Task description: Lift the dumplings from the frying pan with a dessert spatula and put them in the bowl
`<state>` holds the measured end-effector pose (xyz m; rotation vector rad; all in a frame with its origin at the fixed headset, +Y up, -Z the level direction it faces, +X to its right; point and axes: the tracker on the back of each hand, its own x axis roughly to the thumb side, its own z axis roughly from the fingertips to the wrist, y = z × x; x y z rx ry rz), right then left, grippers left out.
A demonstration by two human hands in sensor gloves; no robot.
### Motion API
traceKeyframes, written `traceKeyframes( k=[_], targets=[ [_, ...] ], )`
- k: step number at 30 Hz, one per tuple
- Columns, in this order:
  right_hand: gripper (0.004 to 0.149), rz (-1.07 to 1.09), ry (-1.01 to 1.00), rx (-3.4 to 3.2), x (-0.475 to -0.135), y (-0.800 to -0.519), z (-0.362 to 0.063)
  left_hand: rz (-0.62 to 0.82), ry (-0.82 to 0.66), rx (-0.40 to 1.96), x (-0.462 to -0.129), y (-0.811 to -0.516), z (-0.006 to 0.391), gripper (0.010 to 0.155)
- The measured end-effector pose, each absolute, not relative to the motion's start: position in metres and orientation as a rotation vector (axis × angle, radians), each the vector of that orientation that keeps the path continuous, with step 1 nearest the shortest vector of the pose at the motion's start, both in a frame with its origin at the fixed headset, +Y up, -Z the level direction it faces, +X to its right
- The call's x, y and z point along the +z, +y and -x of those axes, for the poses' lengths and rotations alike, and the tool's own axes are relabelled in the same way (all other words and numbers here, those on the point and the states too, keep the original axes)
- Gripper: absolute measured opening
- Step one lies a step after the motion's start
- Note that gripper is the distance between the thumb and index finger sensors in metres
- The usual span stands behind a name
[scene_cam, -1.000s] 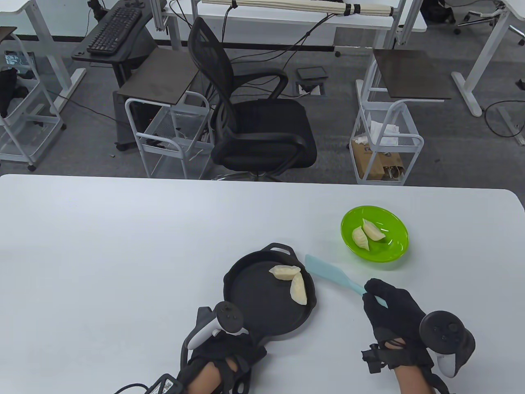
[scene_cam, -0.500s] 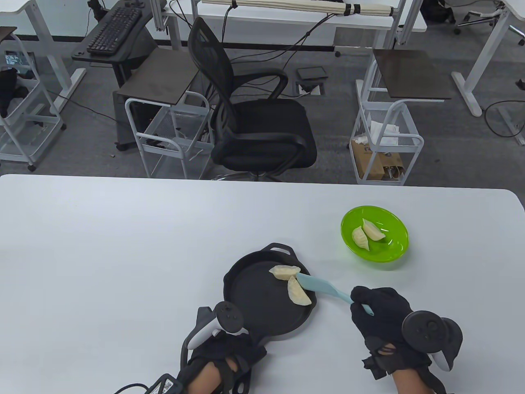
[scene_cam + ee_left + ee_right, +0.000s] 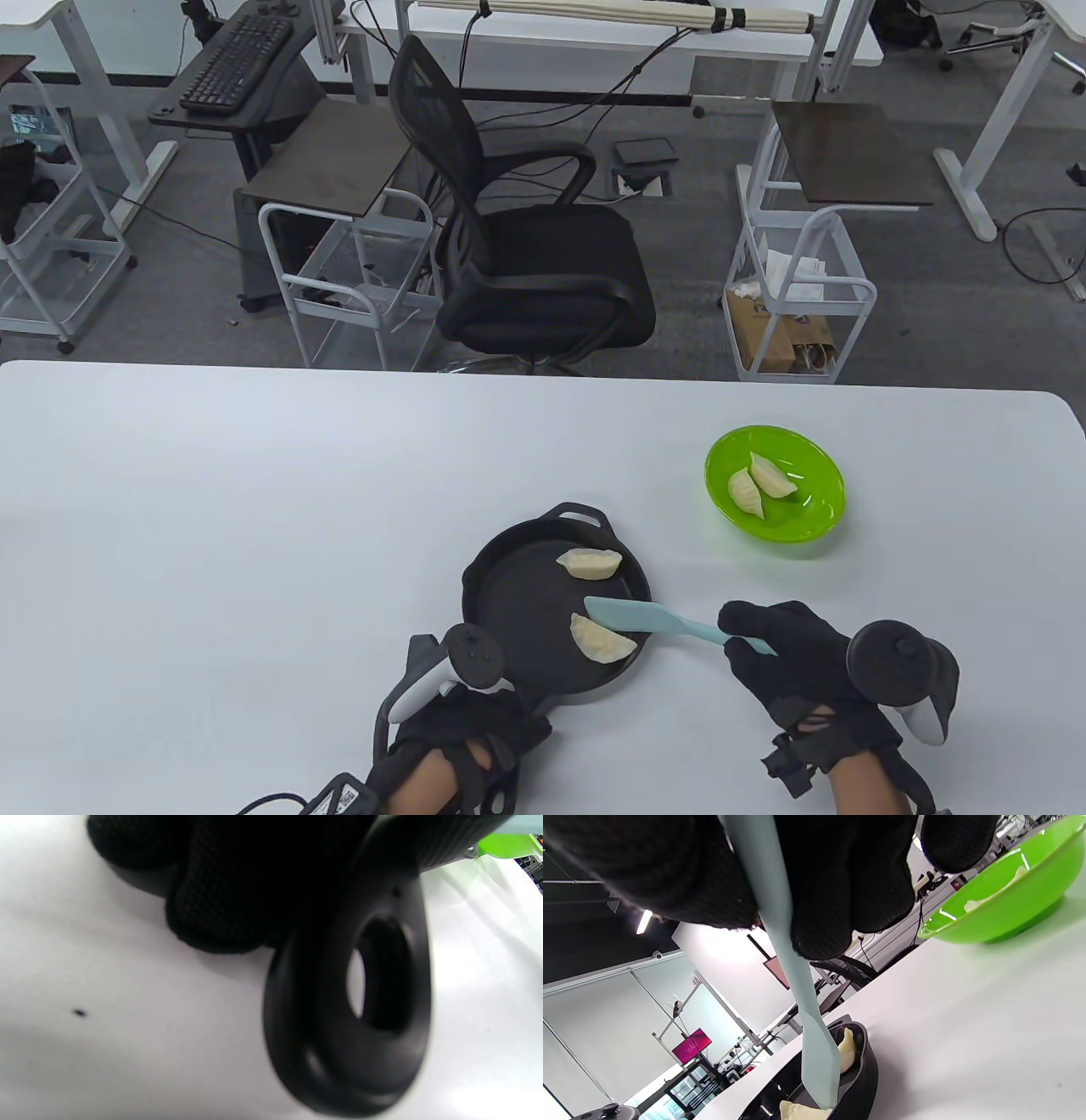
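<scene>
A black frying pan [image 3: 526, 611] sits near the table's front with two pale dumplings in it: one [image 3: 590, 564] at the far rim, one [image 3: 602, 640] at the near right. My right hand [image 3: 785, 649] grips the handle of a light blue dessert spatula [image 3: 649, 621]; its blade lies over the pan, touching the near dumpling's far edge. In the right wrist view the spatula [image 3: 814, 1052] points down at that dumpling [image 3: 804, 1110]. My left hand [image 3: 462, 734] grips the pan's handle [image 3: 348, 1018]. The green bowl [image 3: 819, 518] holds two dumplings [image 3: 759, 486].
The white table [image 3: 254, 509] spreads wide to the left and behind the pan. Beyond its far edge stand a black office chair [image 3: 526, 246], wire carts and desks. The bowl stands right of the pan, about a hand's width away.
My right hand moved the spatula left from beside the pan into it. The blade pushed one dumpling from next to the other toward the pan's near right side. The left hand stayed put.
</scene>
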<state>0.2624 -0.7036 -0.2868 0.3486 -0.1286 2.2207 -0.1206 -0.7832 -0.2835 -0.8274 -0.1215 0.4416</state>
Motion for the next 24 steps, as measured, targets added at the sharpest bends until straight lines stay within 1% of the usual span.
traceKeyframes(
  k=[4,11,13,18,20,24],
  targets=[
    [0.041,-0.344,-0.049,2.139,-0.294,-0.717,-0.260,0.827,-0.122,0.442,-0.283,-0.783,0.121,0.066],
    [0.040,-0.317,0.171,1.976,-0.306,-0.747,-0.242,0.826,-0.118,0.442,-0.283,-0.783,0.121,0.066],
    [0.041,-0.302,0.273,1.903,-0.308,-0.759,-0.236,0.826,-0.118,0.441,-0.283,-0.783,0.121,0.065],
    [0.043,-0.154,0.459,1.778,-0.312,-0.786,-0.228,0.827,-0.118,0.442,-0.284,-0.783,0.121,0.065],
    [0.044,-0.100,0.498,1.720,-0.312,-0.797,-0.227,0.828,-0.119,0.443,-0.284,-0.783,0.121,0.065],
    [0.044,-0.049,0.539,1.646,-0.312,-0.809,-0.226,0.830,-0.119,0.445,-0.284,-0.783,0.121,0.066]
  ],
)
